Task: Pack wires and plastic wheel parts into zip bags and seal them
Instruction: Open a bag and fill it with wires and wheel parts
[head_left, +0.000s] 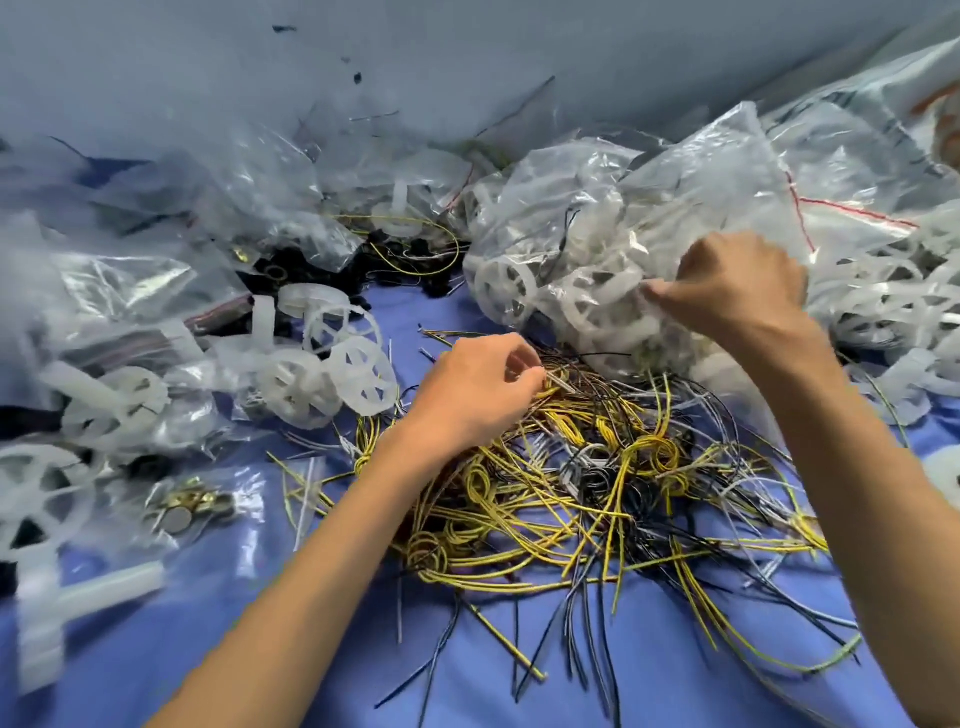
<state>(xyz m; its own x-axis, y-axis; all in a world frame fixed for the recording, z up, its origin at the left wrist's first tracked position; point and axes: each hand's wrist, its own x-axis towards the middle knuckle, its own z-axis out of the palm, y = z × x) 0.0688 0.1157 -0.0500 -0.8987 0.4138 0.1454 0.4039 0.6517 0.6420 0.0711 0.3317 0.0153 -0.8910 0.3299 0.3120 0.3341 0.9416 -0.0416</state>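
A tangled pile of yellow, black and grey wires (597, 483) lies on the blue cloth in the middle. My left hand (475, 392) hovers over the pile's far edge and pinches a few wire ends between thumb and fingers. My right hand (737, 283) grips the clear plastic of a large bag of white wheel parts (587, 270) just behind the pile. Loose white plastic wheels (332, 374) lie to the left of my left hand.
Clear zip bags (130, 280), some with red seal lines, are heaped at the left and back. More bagged white parts (893, 291) sit at the right. A small bag of metal motors (189, 506) lies at the lower left. Black parts (311, 270) sit at the back.
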